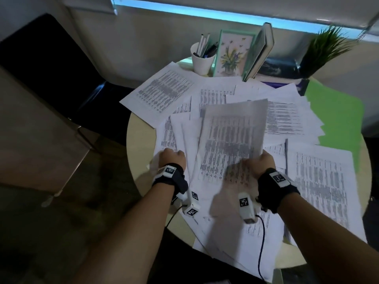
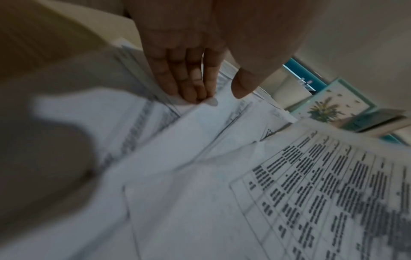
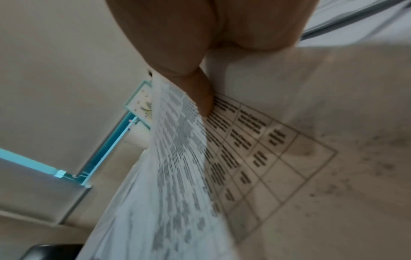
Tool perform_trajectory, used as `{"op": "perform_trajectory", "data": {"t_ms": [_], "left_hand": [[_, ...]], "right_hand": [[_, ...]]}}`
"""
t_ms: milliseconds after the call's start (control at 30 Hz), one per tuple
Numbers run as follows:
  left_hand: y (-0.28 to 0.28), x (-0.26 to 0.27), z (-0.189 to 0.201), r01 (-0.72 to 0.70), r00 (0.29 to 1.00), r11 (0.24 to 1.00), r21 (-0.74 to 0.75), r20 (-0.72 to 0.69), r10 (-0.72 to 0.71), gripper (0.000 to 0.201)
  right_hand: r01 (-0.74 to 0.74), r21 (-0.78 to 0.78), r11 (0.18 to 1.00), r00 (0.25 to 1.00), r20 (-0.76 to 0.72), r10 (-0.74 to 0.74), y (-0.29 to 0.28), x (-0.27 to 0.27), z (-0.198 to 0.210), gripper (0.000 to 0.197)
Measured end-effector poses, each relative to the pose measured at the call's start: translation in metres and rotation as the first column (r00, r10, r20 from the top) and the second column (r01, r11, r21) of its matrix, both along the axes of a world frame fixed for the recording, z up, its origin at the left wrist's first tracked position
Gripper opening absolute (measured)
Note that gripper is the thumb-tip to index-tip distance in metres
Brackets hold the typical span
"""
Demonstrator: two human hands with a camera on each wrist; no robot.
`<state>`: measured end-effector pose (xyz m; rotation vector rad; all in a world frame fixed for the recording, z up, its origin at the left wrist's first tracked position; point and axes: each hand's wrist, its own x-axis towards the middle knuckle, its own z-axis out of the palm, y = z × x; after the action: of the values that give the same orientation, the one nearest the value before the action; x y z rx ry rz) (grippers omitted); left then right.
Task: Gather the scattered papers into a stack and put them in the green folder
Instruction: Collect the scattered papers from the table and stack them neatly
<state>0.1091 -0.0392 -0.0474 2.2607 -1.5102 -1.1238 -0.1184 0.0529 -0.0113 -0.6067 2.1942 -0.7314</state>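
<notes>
Round and pale, the table (image 1: 141, 140) sits by a wall with a bright blue strip of light (image 1: 205, 12) along it. A black chair (image 1: 51, 64) stands to the left.

Printed papers (image 1: 164, 91) lie spread all over the table, one on top of another. The green folder (image 1: 338, 115) lies flat at the far right, and some papers cover its near edge.

At the back, books (image 1: 264, 48) lean beside a flower picture (image 1: 233, 52), and a leafy green plant (image 1: 326, 50) stands at the right. A white cup (image 1: 202, 60) at the back holds pens that stick up out of it.

The right hand (image 1: 260, 162) holds one printed sheet (image 1: 231, 136) up off the pile, tilted. The right wrist view shows what the head view hides: the thumb (image 3: 200, 95) presses on the sheet (image 3: 177, 158) from the front, so the hand pinches it.

The left hand (image 1: 172, 158) rests on the papers near the left edge of the table. From the head view it looks like a fist. The left wrist view shows more: the fingers (image 2: 189, 82) are bent down with their tips on a paper edge (image 2: 200, 107), and the thumb (image 2: 244, 84) is apart from them. I cannot tell if this hand grips the paper or only touches it.
</notes>
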Motion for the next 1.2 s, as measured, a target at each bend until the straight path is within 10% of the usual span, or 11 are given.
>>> {"op": "perform_trajectory", "data": {"t_ms": [300,767,1033,1200], "left_hand": [[0.018,-0.055,0.003,-0.011,0.994,0.999,-0.049,-0.111,0.006,0.025],[0.049,-0.059,0.002,0.088,0.996,0.995,-0.042,-0.011,-0.089,0.065],[0.048,-0.053,0.012,-0.113,0.967,0.993,-0.028,-0.231,0.103,0.056],[0.046,-0.054,0.026,-0.003,0.954,0.996,0.085,-0.298,0.029,0.026]], "right_hand": [[-0.172,0.125,0.977,0.977,-0.102,0.186,0.03,-0.043,-0.016,0.034],[-0.151,0.252,0.956,0.988,0.069,0.138,0.007,-0.033,-0.027,0.065],[-0.122,0.066,0.99,0.99,0.08,0.116,0.014,-0.039,-0.023,0.045],[-0.106,-0.004,0.994,0.96,0.262,0.103,0.018,-0.044,-0.007,0.05]]}}
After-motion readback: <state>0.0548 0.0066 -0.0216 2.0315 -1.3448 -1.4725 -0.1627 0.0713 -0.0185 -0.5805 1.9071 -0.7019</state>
